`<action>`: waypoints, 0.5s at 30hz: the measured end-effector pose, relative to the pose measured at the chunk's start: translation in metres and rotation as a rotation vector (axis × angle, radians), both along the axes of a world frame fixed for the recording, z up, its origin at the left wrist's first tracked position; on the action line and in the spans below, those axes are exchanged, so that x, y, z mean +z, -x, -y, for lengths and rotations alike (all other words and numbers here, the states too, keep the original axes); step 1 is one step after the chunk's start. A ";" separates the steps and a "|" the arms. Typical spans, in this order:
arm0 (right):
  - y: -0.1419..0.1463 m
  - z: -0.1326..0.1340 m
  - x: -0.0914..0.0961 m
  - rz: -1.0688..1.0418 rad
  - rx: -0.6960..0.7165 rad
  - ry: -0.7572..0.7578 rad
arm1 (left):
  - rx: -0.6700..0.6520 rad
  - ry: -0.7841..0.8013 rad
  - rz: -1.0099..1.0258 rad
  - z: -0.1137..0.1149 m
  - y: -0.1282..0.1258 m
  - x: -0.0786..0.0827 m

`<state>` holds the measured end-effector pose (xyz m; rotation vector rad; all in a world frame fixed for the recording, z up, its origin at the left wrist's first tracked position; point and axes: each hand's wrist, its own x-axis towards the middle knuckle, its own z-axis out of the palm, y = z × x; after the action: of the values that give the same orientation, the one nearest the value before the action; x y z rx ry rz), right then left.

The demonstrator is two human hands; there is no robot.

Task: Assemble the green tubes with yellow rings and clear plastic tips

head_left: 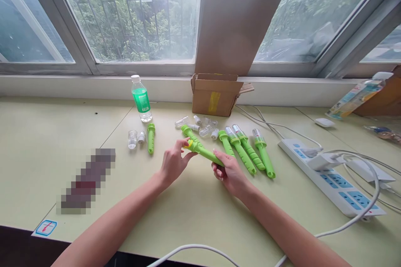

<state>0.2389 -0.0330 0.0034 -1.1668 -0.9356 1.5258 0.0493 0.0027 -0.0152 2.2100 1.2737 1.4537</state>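
My right hand (230,172) is closed round the lower part of a green plastic handle (205,153), held tilted above the table. At its upper end my left hand (175,160) pinches a yellow ring-like piece (189,144) between thumb and fingers. Just behind lies another green handle (191,134), and beside it one more (226,142). Several green sticks with clear caps (241,150) lie to the right. Clear plastic caps (208,129) and small white-based parts (214,134) are scattered beyond my hands.
Left of centre are a clear cup-shaped cap (132,139), a white-based part (141,137), a green handle (151,138) and a water bottle (141,99). A cardboard box (214,96) stands by the window. A power strip (328,179) with cables occupies the right; a blurred-out object (87,181) lies left.
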 end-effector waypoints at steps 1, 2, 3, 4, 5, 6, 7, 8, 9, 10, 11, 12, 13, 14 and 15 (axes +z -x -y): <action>-0.001 0.000 0.001 0.004 0.000 0.001 | 0.005 -0.012 -0.002 0.001 0.000 0.000; -0.001 0.000 0.001 0.017 -0.001 -0.007 | 0.010 -0.026 -0.006 0.001 -0.001 0.000; -0.002 0.000 0.003 0.052 -0.003 -0.031 | 0.013 -0.040 -0.011 0.002 -0.001 0.000; -0.003 0.001 0.004 0.116 -0.008 -0.075 | 0.016 -0.054 -0.018 0.003 0.000 0.000; -0.003 0.002 0.005 0.206 -0.020 -0.136 | 0.017 -0.067 -0.028 0.003 0.000 0.000; -0.003 0.004 0.006 0.315 -0.035 -0.206 | 0.016 -0.082 -0.041 0.004 0.001 0.001; -0.002 0.005 0.007 0.432 -0.050 -0.277 | 0.014 -0.096 -0.058 0.004 0.002 0.002; -0.001 0.007 0.008 0.528 -0.063 -0.333 | 0.010 -0.110 -0.074 0.005 0.003 0.004; -0.001 0.008 0.008 0.603 -0.069 -0.378 | 0.004 -0.123 -0.089 0.005 0.003 0.005; 0.000 0.010 0.007 0.656 -0.065 -0.409 | -0.003 -0.136 -0.101 0.006 0.004 0.006; 0.001 0.010 0.007 0.703 -0.049 -0.447 | -0.014 -0.144 -0.108 0.006 0.005 0.007; 0.002 0.010 0.006 0.735 -0.028 -0.472 | -0.024 -0.148 -0.111 0.006 0.005 0.008; 0.002 0.010 0.005 0.757 -0.008 -0.488 | -0.032 -0.145 -0.109 0.005 0.005 0.008; 0.002 0.010 0.004 0.767 0.007 -0.491 | -0.038 -0.134 -0.104 0.005 0.005 0.008; 0.002 0.009 0.003 0.762 0.019 -0.484 | -0.046 -0.115 -0.097 0.004 0.004 0.007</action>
<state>0.2367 -0.0422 0.0061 -1.3798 -1.7054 0.7638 0.0449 -0.0012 -0.0079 2.3941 1.1873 1.4539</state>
